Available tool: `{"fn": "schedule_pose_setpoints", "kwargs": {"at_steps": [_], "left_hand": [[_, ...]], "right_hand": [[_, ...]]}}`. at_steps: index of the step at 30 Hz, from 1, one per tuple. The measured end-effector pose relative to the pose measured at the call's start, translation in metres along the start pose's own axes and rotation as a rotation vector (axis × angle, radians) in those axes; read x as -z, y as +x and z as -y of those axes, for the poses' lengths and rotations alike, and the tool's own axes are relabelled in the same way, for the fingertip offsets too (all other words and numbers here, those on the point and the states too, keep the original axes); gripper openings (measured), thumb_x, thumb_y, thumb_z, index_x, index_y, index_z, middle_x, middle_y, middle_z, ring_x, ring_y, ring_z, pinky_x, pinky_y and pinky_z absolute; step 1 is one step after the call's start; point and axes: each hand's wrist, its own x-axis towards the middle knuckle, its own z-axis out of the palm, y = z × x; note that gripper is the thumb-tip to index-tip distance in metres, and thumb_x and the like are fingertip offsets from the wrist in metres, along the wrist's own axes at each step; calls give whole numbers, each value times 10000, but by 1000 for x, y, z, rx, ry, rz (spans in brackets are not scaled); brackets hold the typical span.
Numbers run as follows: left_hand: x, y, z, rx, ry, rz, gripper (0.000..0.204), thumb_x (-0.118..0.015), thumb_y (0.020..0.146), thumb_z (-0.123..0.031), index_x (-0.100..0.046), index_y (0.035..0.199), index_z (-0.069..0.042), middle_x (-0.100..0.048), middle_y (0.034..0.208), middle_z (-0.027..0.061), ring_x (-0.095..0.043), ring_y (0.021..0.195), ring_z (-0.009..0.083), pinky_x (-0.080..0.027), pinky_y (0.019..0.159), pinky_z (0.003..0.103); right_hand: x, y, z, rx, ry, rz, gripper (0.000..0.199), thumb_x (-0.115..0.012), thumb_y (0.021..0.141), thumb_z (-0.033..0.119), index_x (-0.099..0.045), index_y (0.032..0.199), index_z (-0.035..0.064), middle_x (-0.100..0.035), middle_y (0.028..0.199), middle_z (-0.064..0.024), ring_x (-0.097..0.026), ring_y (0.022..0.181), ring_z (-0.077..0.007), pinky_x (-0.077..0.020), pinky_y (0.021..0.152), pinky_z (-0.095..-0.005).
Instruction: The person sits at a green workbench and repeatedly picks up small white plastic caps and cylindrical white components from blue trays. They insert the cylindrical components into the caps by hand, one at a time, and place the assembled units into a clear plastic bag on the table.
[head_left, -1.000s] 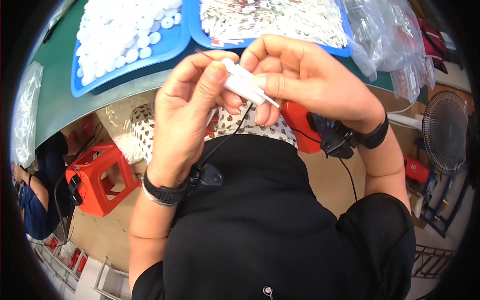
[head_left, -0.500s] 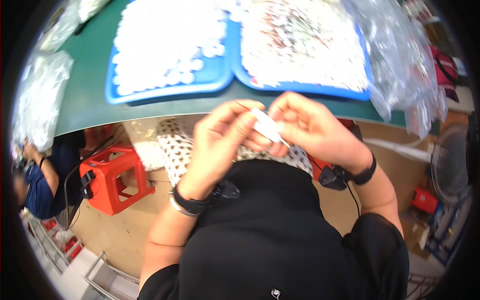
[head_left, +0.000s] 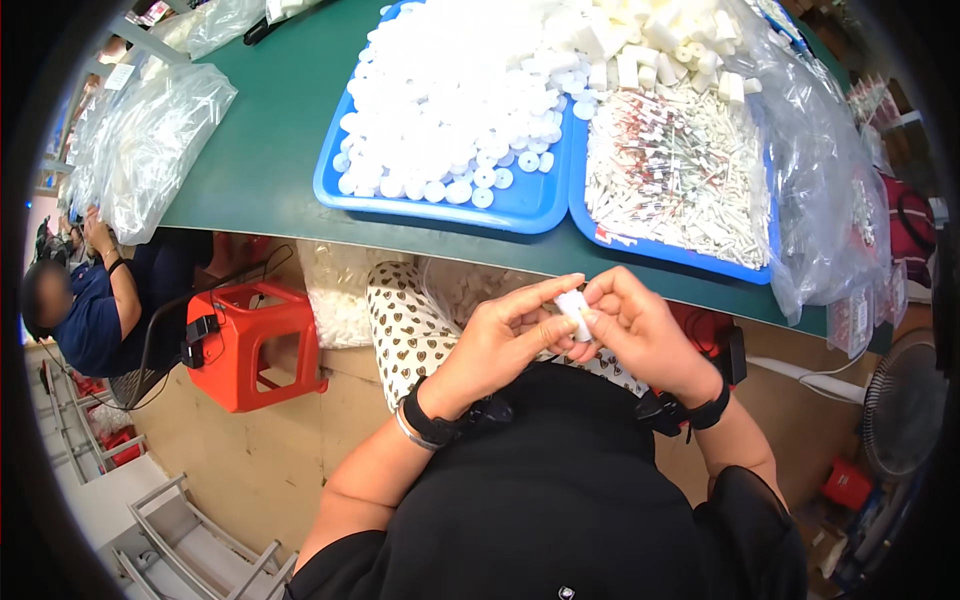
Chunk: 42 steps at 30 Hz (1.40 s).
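My left hand (head_left: 507,338) is closed around a small white cylinder-like piece (head_left: 574,308), its thumb and fingers pinching the side. On the piece's other side, the fingertips of my right hand (head_left: 646,335) grip it too. Both hands hang above my lap, just in front of the table edge. Fingers hide part of the piece, so its exact kind does not show. Beyond them, a blue tray (head_left: 548,217) bears a heap of round white plastic caps (head_left: 440,140). A second blue tray (head_left: 668,256) holds many thin white sticks (head_left: 690,185) with red and dark wire-like bits, plus chunky white blocks (head_left: 660,55) behind.
Clear plastic bags lie at the table's left (head_left: 165,140) and right (head_left: 815,160). An orange-red stool (head_left: 255,345) stands on the floor at left, near a seated person (head_left: 95,310). A fan (head_left: 902,400) is at far right.
The view has shifted, bringing more of both trays into sight. The white piece, earlier slanted lengthwise with thin ends sticking out, now stands more upright and is more covered by my fingers.
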Motion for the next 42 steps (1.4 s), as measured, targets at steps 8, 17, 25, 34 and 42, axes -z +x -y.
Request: {"fn": "schedule_pose_setpoints", "kwargs": {"at_steps": [8,17,25,34,42], "left_hand": [[8,5,6,16,-247,-136,379,-617,953,-72,-540,1322,-25,-659,1061,59,-585,708,63,-501,633,191],[11,11,-3,-23,-537,85,199,-491,1021,-171,-452,1187,-68,-645,1023,148,-631,715,157,-529,658,272],[16,6,-12,-57,-392,30,225,-505,1031,-216,-563,1087,-6,-642,1097,148,-601,736,105,-521,692,241],[-2,13,8,-32,-587,2,193,-561,1011,-215,-566,1057,-28,-630,966,81,-570,733,104,-490,677,259],[-1,13,13,-42,-623,-134,168,-556,1008,-216,-555,1003,-48,-598,1055,96,-556,727,101,-464,654,236]], "right_hand": [[28,-10,58,392,-841,-378,151,-621,933,96,-649,1064,26,-673,831,-164,-677,711,-294,-517,632,-345],[193,5,81,-92,-1692,-812,194,-613,883,121,-571,1014,-17,-645,871,-273,-625,847,-451,-488,748,-522],[183,2,85,92,-1527,-979,219,-646,861,154,-618,987,-23,-674,895,-217,-654,827,-380,-514,727,-455],[22,-12,52,550,-980,-185,244,-697,797,6,-624,1030,-12,-639,929,-162,-631,850,-338,-517,747,-396],[5,1,23,519,-880,-247,268,-697,796,-29,-614,1051,-30,-635,889,-140,-621,772,-287,-500,679,-366]]}}
